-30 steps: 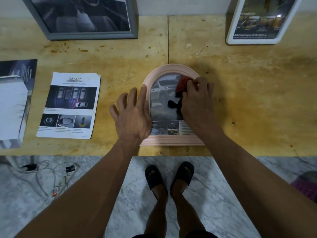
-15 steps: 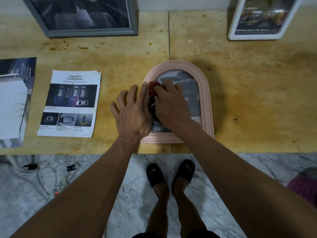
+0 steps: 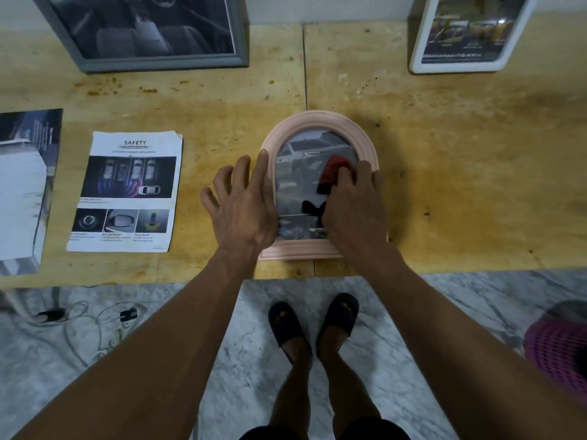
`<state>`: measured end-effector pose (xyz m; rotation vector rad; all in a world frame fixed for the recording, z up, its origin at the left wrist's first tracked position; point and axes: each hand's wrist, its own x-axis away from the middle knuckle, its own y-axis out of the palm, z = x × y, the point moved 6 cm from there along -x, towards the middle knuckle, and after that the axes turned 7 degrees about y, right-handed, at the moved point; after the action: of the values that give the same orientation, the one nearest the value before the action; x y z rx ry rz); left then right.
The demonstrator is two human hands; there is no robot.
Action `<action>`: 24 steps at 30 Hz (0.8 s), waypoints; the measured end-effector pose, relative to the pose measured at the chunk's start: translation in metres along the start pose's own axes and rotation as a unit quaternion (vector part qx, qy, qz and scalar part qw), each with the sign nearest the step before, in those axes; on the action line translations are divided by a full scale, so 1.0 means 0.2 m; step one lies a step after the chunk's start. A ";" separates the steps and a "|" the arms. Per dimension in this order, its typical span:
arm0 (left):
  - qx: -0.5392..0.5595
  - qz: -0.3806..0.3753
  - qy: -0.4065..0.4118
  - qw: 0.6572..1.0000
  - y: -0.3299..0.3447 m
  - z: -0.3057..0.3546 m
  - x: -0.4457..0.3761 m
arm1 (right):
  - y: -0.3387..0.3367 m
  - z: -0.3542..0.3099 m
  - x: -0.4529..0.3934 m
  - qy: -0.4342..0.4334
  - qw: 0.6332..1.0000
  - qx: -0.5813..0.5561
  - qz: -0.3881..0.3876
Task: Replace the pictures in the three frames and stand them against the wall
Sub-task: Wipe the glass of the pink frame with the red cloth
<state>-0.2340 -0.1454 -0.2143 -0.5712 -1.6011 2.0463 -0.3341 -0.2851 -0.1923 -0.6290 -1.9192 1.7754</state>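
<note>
On the counter, near its front edge, lay a pink arched frame with a car picture inside. The left hand rested flat, fingers spread, on the frame's left side, while the right hand clutched a red cloth against the glass. Two more frames, a grey frame and a white frame, stood against the wall.

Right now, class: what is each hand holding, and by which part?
The right hand grips a bunched red cloth against the glass; the left hand holds nothing, resting flat on the arched pink frame's left edge.
</note>
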 end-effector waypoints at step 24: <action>0.011 -0.005 -0.005 1.000 -0.03 0.03 0.01 | -0.11 0.08 0.20 -0.126 0.984 -0.084 -0.093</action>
<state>-0.2375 -0.1477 -0.2071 -0.5439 -1.5807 2.0597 -0.3766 -0.2741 -0.1701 -0.2779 -2.2346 1.6513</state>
